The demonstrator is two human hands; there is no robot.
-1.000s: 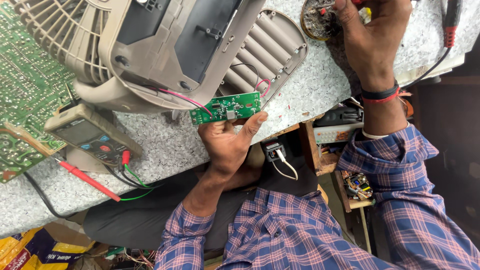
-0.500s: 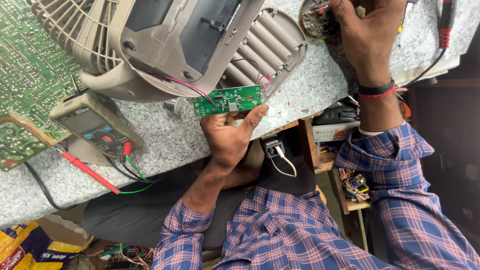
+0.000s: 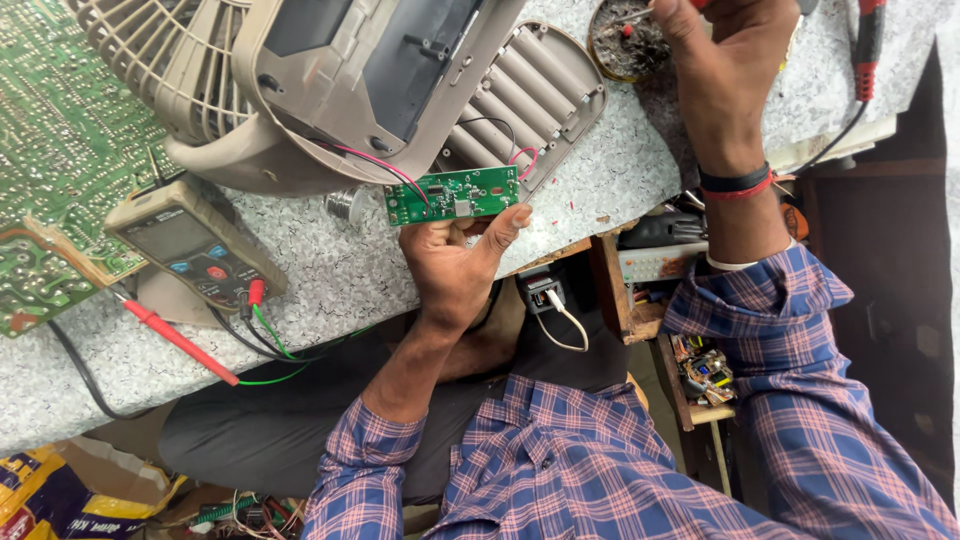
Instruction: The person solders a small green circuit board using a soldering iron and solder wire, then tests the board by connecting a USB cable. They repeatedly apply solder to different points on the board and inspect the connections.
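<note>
Right hand (image 3: pixel 725 60) shifted nearer round tin (image 3: pixel 625 40), perhaps pinching something, left hand (image 3: pixel 455 255) clamping flat green board (image 3: pixel 452 196).

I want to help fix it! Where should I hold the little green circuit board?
Pinch the small green circuit board by its bare long edges, coming from below as the left hand does. Its top face carries parts, and pink and black wires tie its upper-left side to the beige fan housing.

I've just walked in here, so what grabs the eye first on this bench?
The left hand at centre holds up a small green circuit board, wired to a beige fan housing lying opened on the speckled worktop. At upper right, the right hand reaches to a round tin. A multimeter lies at left.
</note>
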